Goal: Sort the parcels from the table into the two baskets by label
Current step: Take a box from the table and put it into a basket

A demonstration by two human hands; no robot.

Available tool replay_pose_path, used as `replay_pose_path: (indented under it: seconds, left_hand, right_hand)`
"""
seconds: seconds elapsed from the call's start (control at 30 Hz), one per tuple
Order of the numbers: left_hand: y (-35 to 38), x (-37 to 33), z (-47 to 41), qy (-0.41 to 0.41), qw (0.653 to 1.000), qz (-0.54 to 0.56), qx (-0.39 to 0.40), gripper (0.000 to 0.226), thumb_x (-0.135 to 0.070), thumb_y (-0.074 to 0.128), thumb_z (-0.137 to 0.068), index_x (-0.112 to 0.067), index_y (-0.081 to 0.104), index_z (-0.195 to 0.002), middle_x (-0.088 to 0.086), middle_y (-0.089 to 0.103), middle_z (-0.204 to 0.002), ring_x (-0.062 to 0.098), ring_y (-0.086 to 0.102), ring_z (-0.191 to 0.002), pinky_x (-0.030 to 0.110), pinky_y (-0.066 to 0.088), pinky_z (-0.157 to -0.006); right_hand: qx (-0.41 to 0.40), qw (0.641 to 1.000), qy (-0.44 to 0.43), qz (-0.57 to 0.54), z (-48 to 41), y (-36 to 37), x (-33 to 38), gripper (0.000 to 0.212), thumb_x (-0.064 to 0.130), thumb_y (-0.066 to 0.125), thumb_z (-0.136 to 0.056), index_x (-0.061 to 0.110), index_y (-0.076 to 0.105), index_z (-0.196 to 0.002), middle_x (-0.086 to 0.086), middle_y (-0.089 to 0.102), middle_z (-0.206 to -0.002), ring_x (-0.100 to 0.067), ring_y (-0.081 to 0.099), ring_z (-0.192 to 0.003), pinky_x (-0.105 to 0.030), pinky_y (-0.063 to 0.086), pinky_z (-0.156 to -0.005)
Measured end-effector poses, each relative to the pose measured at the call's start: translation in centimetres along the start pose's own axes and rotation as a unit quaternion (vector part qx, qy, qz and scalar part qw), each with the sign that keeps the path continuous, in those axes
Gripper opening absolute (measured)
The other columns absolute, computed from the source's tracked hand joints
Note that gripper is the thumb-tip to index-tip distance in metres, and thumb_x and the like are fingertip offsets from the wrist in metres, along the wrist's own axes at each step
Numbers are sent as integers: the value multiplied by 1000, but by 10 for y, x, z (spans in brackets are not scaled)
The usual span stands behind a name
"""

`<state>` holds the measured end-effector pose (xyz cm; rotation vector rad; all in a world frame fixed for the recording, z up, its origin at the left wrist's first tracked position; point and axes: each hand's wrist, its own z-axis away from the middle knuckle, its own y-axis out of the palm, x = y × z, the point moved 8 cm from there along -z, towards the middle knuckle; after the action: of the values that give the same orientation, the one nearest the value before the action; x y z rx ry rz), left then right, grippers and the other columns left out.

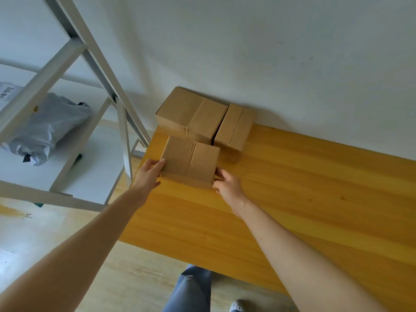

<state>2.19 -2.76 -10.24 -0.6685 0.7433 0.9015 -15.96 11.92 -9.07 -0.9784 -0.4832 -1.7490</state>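
Observation:
Three brown cardboard parcels sit at the far left end of the yellow wooden table [292, 188]. The nearest parcel [190, 162] rests on the tabletop, taped along its top. My left hand [149, 174] presses against its left side and my right hand [228, 184] against its right side, so both hands clasp it. Behind it stand a larger parcel [191, 113] and a narrower parcel [234, 127], both against the wall. No label shows on any parcel. No basket is in view.
A white metal shelf rack [94, 61] stands left of the table, with a grey plastic mailer bag [47, 129] on its shelf. A pale wall runs behind the table. Light wooden floor and my leg [191, 291] show below the table's near edge.

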Motion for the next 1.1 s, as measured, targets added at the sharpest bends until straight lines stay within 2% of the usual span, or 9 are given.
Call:
replay_pose_path:
  seconds: [0.1,0.27,0.4,0.6,0.73,0.83,0.9,1.0,1.1]
  left_hand:
    - [21,-4,32,14,1000,8,3,39,-42,49,-98,-9,52,-119,1,56,-110,25,55,-111,40,45,-99]
    - [67,-8,91,43,999,18,18,36,-46,44,-99,-15,50,-117,1,51,-117,30,54,-112,44,44,-102]
    - [111,-17,141,85,995,13,42,34,-50,39,-100,-22,49,-118,3,51,-127,31,58,-109,42,48,-95]
    - [169,-37,213,148,986,2,78,49,-58,35,-97,-27,50,-132,-3,54,-134,27,59,-105,33,49,-81]
    - [197,-53,253,176,980,10,92,47,-58,39,-96,-30,51,-132,-4,54,-135,29,58,-110,35,51,-82]
    - [209,-66,273,192,976,26,101,48,-57,40,-97,-25,55,-130,2,59,-128,24,60,-95,36,50,-82]
    - [212,-75,282,202,974,31,97,51,-56,41,-97,-20,55,-129,4,59,-126,19,57,-83,33,49,-73]
    - [216,-92,292,224,970,13,89,54,-59,39,-96,-18,59,-125,2,63,-122,18,54,-82,31,46,-70]
    - [222,-108,301,250,963,0,100,53,-58,38,-96,-17,66,-115,7,69,-108,21,54,-83,33,46,-72]
  right_hand:
    - [-21,999,-20,-27,24,-24,-13,46,2,50,-91,15,50,-136,2,56,-131,-18,51,-122,-35,45,-101]
    - [-78,992,-32,-91,81,-78,-33,31,3,55,-89,16,54,-117,1,61,-117,-20,56,-113,-41,45,-102]
    - [-100,987,-66,-110,133,-129,-41,28,7,51,-92,16,59,-117,2,63,-113,-17,57,-109,-36,47,-96]
    - [-135,973,-130,-131,208,-200,-40,28,16,44,-100,20,63,-119,6,64,-118,-7,57,-106,-37,46,-96]
    - [-181,959,-161,-150,244,-232,-42,22,27,48,-101,16,58,-117,3,61,-119,-9,56,-107,-42,46,-102]
    - [-193,951,-177,-165,265,-246,-40,22,31,47,-101,19,57,-117,3,60,-121,-10,56,-110,-41,46,-102]
    - [-188,949,-191,-167,276,-252,-35,24,33,45,-102,21,58,-118,5,60,-124,-10,55,-112,-39,46,-102]
    - [-184,946,-216,-156,290,-260,-23,16,30,49,-100,30,59,-114,15,61,-115,-1,55,-106,-30,45,-97]
    - [-196,939,-238,-153,301,-267,-11,17,22,57,-96,29,57,-112,13,65,-108,4,57,-96,-16,44,-79]
